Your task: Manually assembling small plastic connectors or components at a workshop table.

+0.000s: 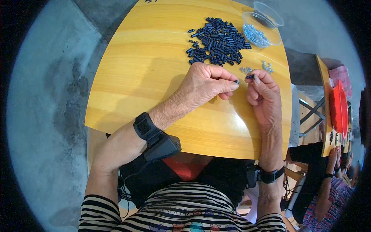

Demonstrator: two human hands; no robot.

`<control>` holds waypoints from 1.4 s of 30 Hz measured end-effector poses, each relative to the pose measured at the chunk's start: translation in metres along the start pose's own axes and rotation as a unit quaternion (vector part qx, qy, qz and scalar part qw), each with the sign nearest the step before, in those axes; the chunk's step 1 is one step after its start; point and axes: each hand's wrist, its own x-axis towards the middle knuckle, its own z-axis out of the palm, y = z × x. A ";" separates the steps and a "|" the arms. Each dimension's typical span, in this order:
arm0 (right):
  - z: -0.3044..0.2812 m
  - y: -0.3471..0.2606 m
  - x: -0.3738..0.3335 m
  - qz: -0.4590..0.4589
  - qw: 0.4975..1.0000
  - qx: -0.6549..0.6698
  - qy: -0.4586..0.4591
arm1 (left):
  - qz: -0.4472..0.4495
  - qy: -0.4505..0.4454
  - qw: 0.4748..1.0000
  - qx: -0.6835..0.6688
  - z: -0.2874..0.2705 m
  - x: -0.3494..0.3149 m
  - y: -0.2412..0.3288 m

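Over the wooden table, my left hand (206,85) pinches a tiny dark bit between thumb and forefinger; mostly hidden by the fingertips, its kind cannot be made out. Just to the right, my right hand (266,94) is closed on a small black plastic tube (250,76), held between thumb and forefinger. A narrow gap separates the two hands' fingertips. Beyond them lies a heap of black plastic tubes (220,40), short and cylindrical. Small silvery metal pieces, probably screws (267,66), lie loose beside the right fingertips.
A clear round plastic tub (266,40) of silvery pieces stands at the table's far right, a clear lid (272,13) beside it. The wooden table (135,85) has a curved edge. At right, another person's hands (335,154) rest by a second table with a red tray (339,110).
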 end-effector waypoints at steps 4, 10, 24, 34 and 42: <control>0.002 0.000 0.000 0.007 1.000 0.011 -0.009 | 0.011 -0.001 1.000 0.003 0.000 0.000 -0.001; 0.001 0.001 -0.001 0.014 1.000 0.009 -0.015 | 0.016 -0.001 1.000 0.007 0.000 0.000 -0.002; 0.007 0.000 -0.002 0.048 0.998 -0.031 -0.014 | 0.035 -0.008 0.999 -0.006 0.001 0.000 -0.005; 0.007 0.002 -0.003 0.046 0.998 -0.041 -0.004 | 0.030 0.000 0.999 0.022 0.002 -0.002 0.000; 0.010 0.002 -0.003 0.048 0.998 -0.049 0.002 | 0.026 -0.002 0.999 0.027 0.002 -0.001 -0.001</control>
